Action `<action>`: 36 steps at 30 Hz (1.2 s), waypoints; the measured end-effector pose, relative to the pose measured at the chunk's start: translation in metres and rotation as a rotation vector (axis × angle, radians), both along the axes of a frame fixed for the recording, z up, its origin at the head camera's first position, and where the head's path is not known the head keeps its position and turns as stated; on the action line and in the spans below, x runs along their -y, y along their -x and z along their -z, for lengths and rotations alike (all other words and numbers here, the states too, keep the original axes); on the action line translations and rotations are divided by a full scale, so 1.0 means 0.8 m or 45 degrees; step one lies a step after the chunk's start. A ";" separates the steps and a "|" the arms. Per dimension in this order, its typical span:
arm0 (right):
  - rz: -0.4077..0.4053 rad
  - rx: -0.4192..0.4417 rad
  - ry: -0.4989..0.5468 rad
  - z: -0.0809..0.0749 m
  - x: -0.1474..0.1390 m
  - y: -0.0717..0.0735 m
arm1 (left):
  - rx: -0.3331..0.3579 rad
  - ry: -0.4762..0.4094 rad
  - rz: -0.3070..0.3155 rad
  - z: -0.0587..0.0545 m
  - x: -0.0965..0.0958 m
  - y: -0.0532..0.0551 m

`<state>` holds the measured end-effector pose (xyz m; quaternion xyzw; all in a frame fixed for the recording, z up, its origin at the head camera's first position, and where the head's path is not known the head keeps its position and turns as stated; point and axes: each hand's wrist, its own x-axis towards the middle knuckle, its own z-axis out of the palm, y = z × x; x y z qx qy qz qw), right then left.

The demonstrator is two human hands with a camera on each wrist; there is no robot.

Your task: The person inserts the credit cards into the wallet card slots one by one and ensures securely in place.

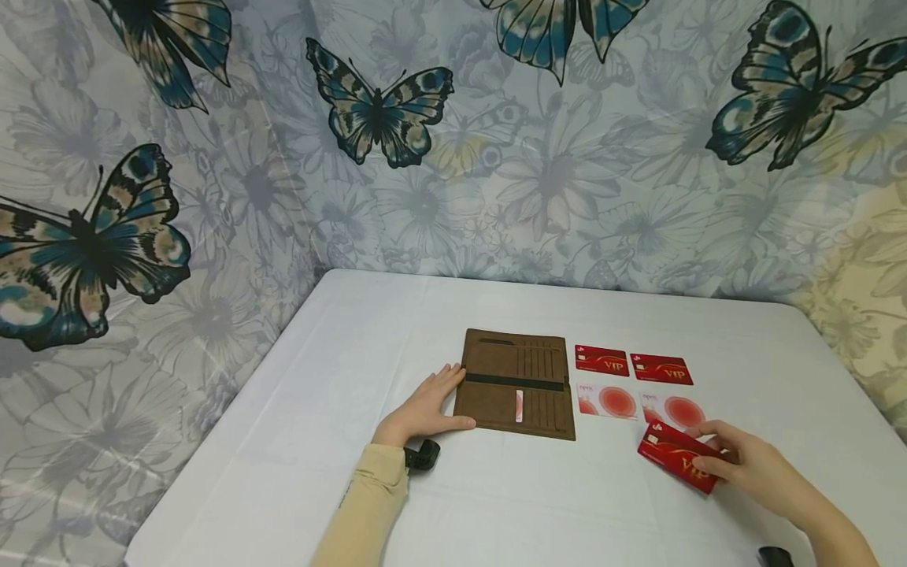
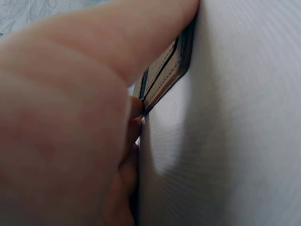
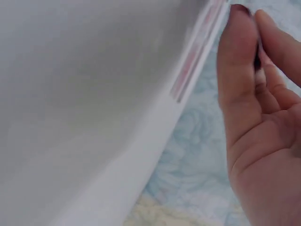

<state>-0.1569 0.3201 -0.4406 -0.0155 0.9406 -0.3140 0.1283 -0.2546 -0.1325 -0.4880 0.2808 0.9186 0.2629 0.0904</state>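
Note:
A brown wallet (image 1: 496,405) lies spread flat on the table, a dark band across its middle and slots on both halves. A small pale and red piece (image 1: 520,406) shows in its lower half. My left hand (image 1: 425,409) rests at the wallet's left edge, fingers and thumb extended; the left wrist view shows the thumb by the wallet's stitched corner (image 2: 162,87). With thumb and fingers, my right hand (image 1: 758,466) pinches a red VIP card (image 1: 669,455) by its right end. The held card is tilted and overlaps a pale card (image 1: 659,403) in the head view.
Right of the wallet, two red VIP cards (image 1: 601,360) lie in a row above two pale cards with red circles (image 1: 616,402). A white cloth covers the table (image 1: 283,457). Butterfly-patterned fabric (image 1: 553,189) hangs behind and at the left side.

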 end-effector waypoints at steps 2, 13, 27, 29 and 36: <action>-0.002 0.005 0.049 -0.004 0.005 0.001 | 0.001 0.000 0.000 0.000 0.000 0.001; -0.076 -0.133 0.199 -0.015 0.052 0.018 | 0.003 0.002 0.007 0.000 -0.002 0.001; -0.070 -0.304 0.422 -0.003 0.105 0.052 | -0.005 -0.016 0.003 -0.001 -0.001 -0.001; -0.078 -0.286 0.433 -0.003 0.109 0.056 | -0.001 -0.020 -0.002 -0.001 0.000 -0.002; -0.094 -0.277 0.376 -0.005 0.126 0.070 | -0.006 -0.032 0.001 -0.001 -0.001 -0.002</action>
